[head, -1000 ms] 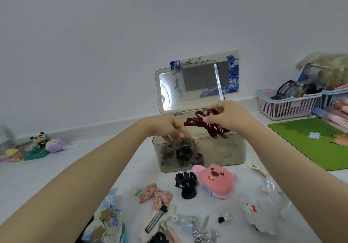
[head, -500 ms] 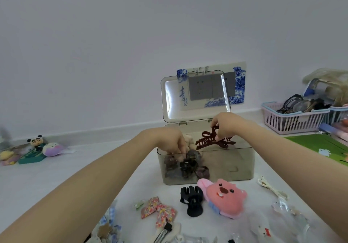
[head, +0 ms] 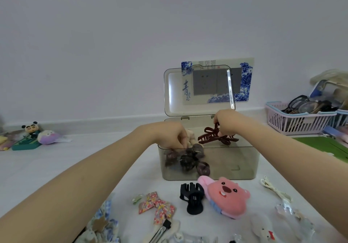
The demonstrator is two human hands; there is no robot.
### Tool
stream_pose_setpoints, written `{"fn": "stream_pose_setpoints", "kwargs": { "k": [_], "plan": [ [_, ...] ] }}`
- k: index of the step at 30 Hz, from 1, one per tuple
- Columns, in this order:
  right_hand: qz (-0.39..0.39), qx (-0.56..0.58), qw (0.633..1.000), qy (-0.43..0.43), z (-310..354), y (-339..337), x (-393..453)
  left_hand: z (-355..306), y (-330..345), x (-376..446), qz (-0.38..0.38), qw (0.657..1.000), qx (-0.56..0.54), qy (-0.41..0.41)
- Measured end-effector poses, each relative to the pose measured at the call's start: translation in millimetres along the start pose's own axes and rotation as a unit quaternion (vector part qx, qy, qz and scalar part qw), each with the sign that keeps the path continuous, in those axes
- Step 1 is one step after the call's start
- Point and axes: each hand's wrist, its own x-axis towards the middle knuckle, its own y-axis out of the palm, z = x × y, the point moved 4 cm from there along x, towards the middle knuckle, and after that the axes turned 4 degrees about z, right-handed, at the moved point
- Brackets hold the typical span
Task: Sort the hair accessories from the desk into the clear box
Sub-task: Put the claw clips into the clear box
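Over the open clear box [head: 235,165] at mid-bench [head: 47,167], both hands work well apart. Right hand [head: 227,123] curls its fingers around the top of a dark red bow-shaped claw clip [head: 211,138], holding it at the box's rim, over the right part of the box. Left hand [head: 169,134] reaches down into the left part of the box, fingers bent among the contents; a beige plush piece [head: 190,135] sits against its fingertips, but whether it is pinched cannot be made out. Dark claw clips [head: 186,160] lie piled in the box below that hand. Lid [head: 169,92] stands upright behind. In front of the box on the bench: black claw clip [head: 193,198], pink plush clip [head: 227,197], floral bow [head: 157,206].
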Motion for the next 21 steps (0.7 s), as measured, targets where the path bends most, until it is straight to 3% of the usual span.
{"fn": "stream_pose_setpoints", "kwargs": {
  "k": [7,11,14,17,21],
  "plan": [
    [-0.009,0.033,0.999,-0.001,1,7,2,1,-1,0,-0.027,1.0,0.004,0.006],
    [-0.08,0.06,0.995,-0.016,4,1,-7,3,0,1,-0.029,1.0,-0.003,0.003],
    [-0.123,0.134,0.979,-0.094,17,-7,-15,2,0,0,-0.027,1.0,-0.006,0.0],
    [0.004,0.277,0.943,-0.187,33,-11,-25,2,1,-2,-0.023,1.0,-0.01,-0.006],
    [0.128,0.318,0.921,-0.188,40,-5,-29,2,1,-2,-0.027,1.0,-0.004,-0.008]
  ]
}}
